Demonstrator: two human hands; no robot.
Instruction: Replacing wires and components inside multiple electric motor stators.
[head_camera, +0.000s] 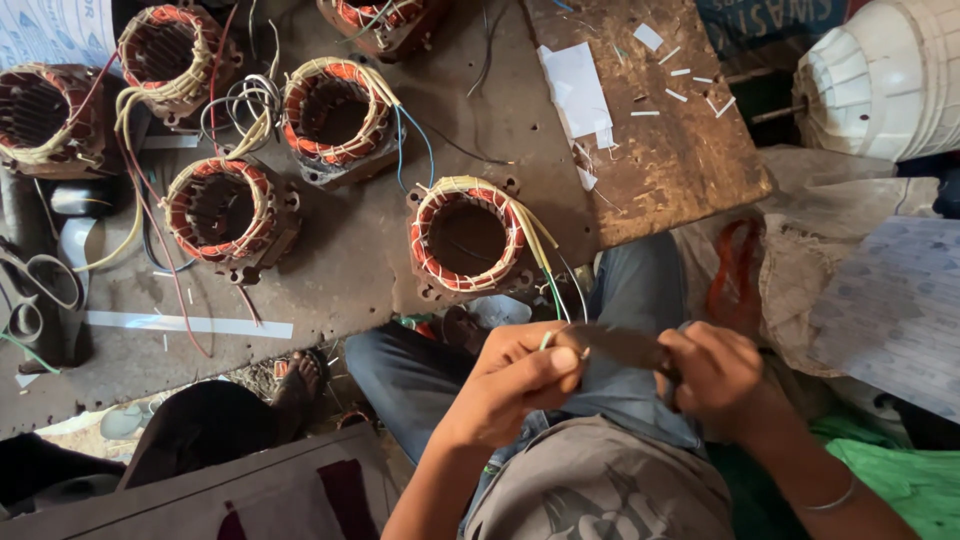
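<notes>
A person seated at a low, worn workbench (400, 260) looks down at their own two hands, held close together over their lap. The left hand (520, 375) is closed, thumb and fingertips (565, 358) pinching the ends of thin lead wires (548, 272), yellow, green and pale, that run up and away from the fingers to a motor stator (466, 238) standing on the bench edge just beyond them. The right hand (715, 375) is wrapped shut around the handle of a dark flat-bladed tool (620, 345), probably a knife or scraper; its blade reaches across to touch the wire ends at the left fingertips.

Judging from this, the step in hand is scraping or stripping the stator's lead ends. The next move seems to call for a steady left pinch, keeping the wire taut, while the blade is drawn lightly along the wire and away from the fingertips, which sit very close to the edge.

Farther beyond the fingers, four more stators with copper-red windings and cream lacing stand on the bench, with another at the top edge. White paper strips (575, 85) lie far off to the upper right of the hands. Scissors (35, 285) rest at the far left. A white fan housing (885, 80) sits beyond the right hand.
</notes>
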